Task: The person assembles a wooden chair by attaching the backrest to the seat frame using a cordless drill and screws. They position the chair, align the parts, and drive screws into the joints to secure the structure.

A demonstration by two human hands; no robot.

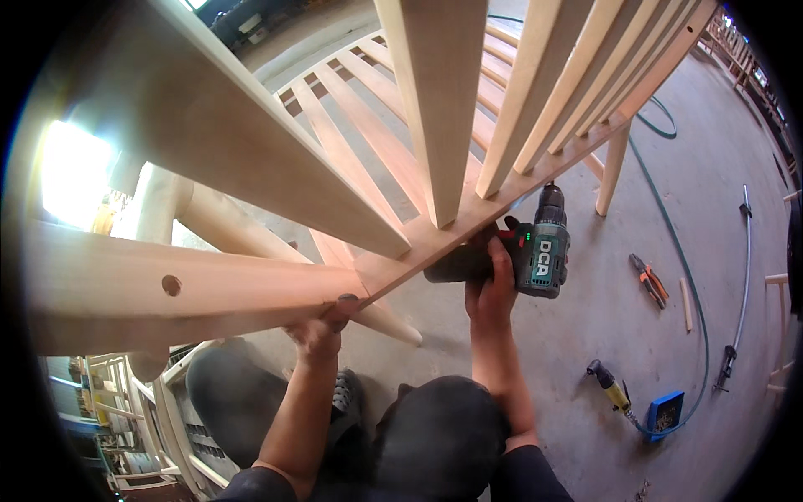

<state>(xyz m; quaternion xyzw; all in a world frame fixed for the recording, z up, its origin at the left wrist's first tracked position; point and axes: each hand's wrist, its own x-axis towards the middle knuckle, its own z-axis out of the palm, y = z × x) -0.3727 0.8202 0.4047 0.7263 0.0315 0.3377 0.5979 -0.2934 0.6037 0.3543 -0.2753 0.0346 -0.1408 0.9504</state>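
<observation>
A pale wooden slatted bench or chair frame fills the upper view; its slats (431, 100) rise from a long wooden rail (544, 171). That rail meets a thick wooden post (209, 289) with a round hole in it. At this corner joint my left hand (319, 330) grips the wood from below, its fingers partly hidden behind it. My right hand (492, 293) is wrapped round the grip of a green and black cordless drill (544, 251), just under the rail. The drill's chuck points away from me, and small green lights show on it.
On the grey floor to the right lie orange-handled pliers (650, 282), a thin wooden stick (686, 304), a yellow air tool (612, 387), a blue box of small parts (665, 416) and a long bar clamp (741, 289). A green hose (682, 243) curves past them. More wooden frames (167, 427) stand at the lower left.
</observation>
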